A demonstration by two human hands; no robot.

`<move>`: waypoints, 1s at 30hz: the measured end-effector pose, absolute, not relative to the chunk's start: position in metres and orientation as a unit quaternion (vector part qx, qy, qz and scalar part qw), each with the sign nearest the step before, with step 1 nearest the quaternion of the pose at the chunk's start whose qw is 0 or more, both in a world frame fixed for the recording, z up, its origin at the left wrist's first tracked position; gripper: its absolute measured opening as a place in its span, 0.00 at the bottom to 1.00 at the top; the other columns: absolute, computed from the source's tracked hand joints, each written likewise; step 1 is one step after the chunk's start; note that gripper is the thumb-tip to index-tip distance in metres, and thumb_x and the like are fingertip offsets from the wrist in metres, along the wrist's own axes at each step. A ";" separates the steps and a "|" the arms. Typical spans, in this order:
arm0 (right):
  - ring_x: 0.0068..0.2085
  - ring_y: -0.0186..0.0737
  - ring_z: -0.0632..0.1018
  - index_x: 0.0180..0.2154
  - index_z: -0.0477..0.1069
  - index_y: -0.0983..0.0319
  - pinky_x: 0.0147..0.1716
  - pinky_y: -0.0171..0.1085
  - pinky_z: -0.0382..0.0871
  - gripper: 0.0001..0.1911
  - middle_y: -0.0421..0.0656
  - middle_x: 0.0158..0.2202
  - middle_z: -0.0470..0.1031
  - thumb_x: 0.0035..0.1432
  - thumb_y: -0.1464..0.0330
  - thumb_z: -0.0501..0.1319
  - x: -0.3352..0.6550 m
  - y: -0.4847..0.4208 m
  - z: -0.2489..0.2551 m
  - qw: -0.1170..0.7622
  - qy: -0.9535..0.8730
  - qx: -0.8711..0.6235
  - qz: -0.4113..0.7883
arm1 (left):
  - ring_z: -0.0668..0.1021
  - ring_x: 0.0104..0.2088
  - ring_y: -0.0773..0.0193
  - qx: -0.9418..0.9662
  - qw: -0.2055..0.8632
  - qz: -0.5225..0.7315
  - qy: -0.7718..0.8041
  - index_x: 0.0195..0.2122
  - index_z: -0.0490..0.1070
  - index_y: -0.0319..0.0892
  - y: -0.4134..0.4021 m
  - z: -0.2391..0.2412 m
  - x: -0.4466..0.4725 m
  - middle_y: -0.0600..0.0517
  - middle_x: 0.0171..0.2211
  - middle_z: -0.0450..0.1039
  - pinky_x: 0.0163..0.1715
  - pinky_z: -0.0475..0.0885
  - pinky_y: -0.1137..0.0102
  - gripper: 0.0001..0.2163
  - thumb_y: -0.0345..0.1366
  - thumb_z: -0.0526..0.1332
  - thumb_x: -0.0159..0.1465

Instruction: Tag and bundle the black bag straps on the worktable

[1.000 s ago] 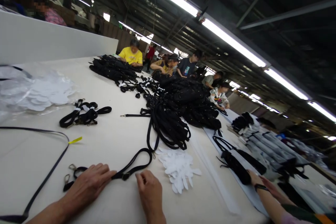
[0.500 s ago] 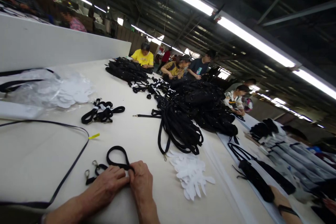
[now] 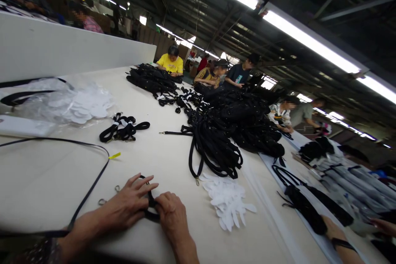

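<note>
A black strap (image 3: 151,200), bent into a loop, lies on the table in front of me between my two hands. My left hand (image 3: 128,203) rests over it with the fingers spread out, partly covering the loop. Curled fingers of my right hand (image 3: 171,212) grip the strap's right side; the fingertips are partly hidden. Two metal snap hooks (image 3: 117,188) show just beyond my left hand, and the strap ends behind them are covered by it.
White cut pieces (image 3: 227,202) lie to the right, below a heap of black straps (image 3: 216,152). A bundled strap (image 3: 123,128), a plastic bag of white pieces (image 3: 77,105) and a long thin cord (image 3: 93,185) are on the left. A co-worker's hand (image 3: 332,231) holds a black item at right.
My left hand has moved up and spread its fingers over the strap loop, where it was closed on the strap before. The loop now sits lower, between the hands.
</note>
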State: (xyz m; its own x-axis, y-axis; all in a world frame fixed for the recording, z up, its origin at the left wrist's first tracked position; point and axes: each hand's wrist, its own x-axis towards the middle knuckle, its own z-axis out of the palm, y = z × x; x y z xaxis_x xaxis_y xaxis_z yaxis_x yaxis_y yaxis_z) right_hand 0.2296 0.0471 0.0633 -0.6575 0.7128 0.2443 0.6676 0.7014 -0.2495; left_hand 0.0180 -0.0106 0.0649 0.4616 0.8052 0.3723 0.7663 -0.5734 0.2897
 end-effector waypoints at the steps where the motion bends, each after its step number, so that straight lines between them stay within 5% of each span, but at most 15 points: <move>1: 0.37 0.38 0.76 0.36 0.72 0.54 0.35 0.35 0.64 0.10 0.36 0.35 0.77 0.57 0.77 0.61 0.233 0.047 0.065 0.169 -0.902 -0.387 0.091 | 0.60 0.68 0.49 0.853 0.061 0.237 0.460 0.42 0.74 0.52 -0.008 0.068 0.018 0.54 0.62 0.68 0.66 0.46 0.47 0.11 0.30 0.61 0.61; 5: 0.39 0.38 0.77 0.36 0.74 0.54 0.39 0.35 0.67 0.11 0.36 0.36 0.78 0.57 0.77 0.60 0.243 0.047 0.071 0.187 -0.858 -0.444 0.178 | 0.75 0.52 0.59 0.839 0.131 0.230 0.476 0.35 0.71 0.48 -0.005 0.071 0.024 0.56 0.46 0.76 0.64 0.48 0.50 0.04 0.31 0.59 0.65; 12: 0.45 0.43 0.78 0.47 0.72 0.53 0.47 0.41 0.70 0.17 0.39 0.43 0.79 0.54 0.68 0.68 0.237 0.035 0.081 0.188 -0.879 -0.398 0.183 | 0.73 0.43 0.59 0.832 0.109 0.197 0.506 0.39 0.71 0.47 -0.006 0.061 0.029 0.53 0.42 0.73 0.47 0.61 0.60 0.04 0.33 0.58 0.68; 15: 0.49 0.45 0.76 0.55 0.67 0.54 0.50 0.43 0.70 0.28 0.41 0.49 0.78 0.52 0.67 0.70 0.232 0.028 0.074 0.214 -0.897 -0.339 0.185 | 0.73 0.44 0.58 0.832 0.106 0.194 0.509 0.42 0.71 0.48 -0.007 0.061 0.030 0.52 0.43 0.73 0.46 0.61 0.59 0.05 0.34 0.57 0.69; 20: 0.53 0.43 0.76 0.55 0.66 0.56 0.52 0.42 0.70 0.20 0.44 0.53 0.77 0.62 0.72 0.60 0.233 0.024 0.050 0.290 -0.895 -0.312 0.135 | 0.74 0.46 0.57 0.837 0.111 0.203 0.496 0.44 0.70 0.47 -0.010 0.063 0.027 0.52 0.45 0.75 0.49 0.63 0.58 0.05 0.35 0.56 0.69; 27: 0.47 0.42 0.78 0.47 0.69 0.56 0.46 0.40 0.72 0.15 0.42 0.46 0.79 0.60 0.76 0.58 0.233 0.026 0.045 0.266 -0.894 -0.333 0.142 | 0.75 0.56 0.60 0.768 0.174 0.285 0.547 0.62 0.63 0.51 -0.003 0.053 -0.004 0.53 0.58 0.74 0.58 0.68 0.63 0.18 0.38 0.53 0.71; 30: 0.48 0.42 0.78 0.47 0.69 0.56 0.47 0.40 0.71 0.16 0.42 0.46 0.79 0.59 0.77 0.59 0.232 0.026 0.048 0.260 -0.893 -0.336 0.150 | 0.74 0.59 0.59 0.777 0.184 0.244 0.551 0.61 0.65 0.54 0.003 0.049 -0.018 0.54 0.59 0.74 0.60 0.67 0.60 0.17 0.41 0.52 0.72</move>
